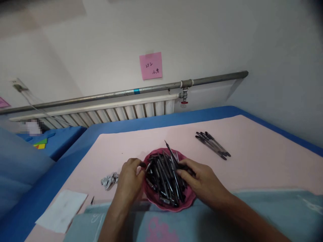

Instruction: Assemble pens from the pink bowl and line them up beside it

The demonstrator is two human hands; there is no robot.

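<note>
A pink bowl with a wavy rim (172, 209) stands before me, heaped with black and clear pen parts (165, 174). One slim pen piece (169, 148) with a pointed tip sticks up over the far rim. My left hand (130, 179) is at the bowl's left side, its thumb and forefinger curled on the rim; the fingertips look dark. Over the right side of the bowl, my right hand (202, 178) pinches a black pen (187, 168), mostly covered by the fingers. Several capped black pens (213, 145) lie side by side on the pink sheet to the right.
Crumpled paper (109, 180) lies left of my left hand. Farther left are a white paper sheet (62, 211) and a small black piece (92, 200). A blue-green cloth (272, 211) covers the near edge. Behind the table are a radiator (136, 111) and a pipe (161, 88).
</note>
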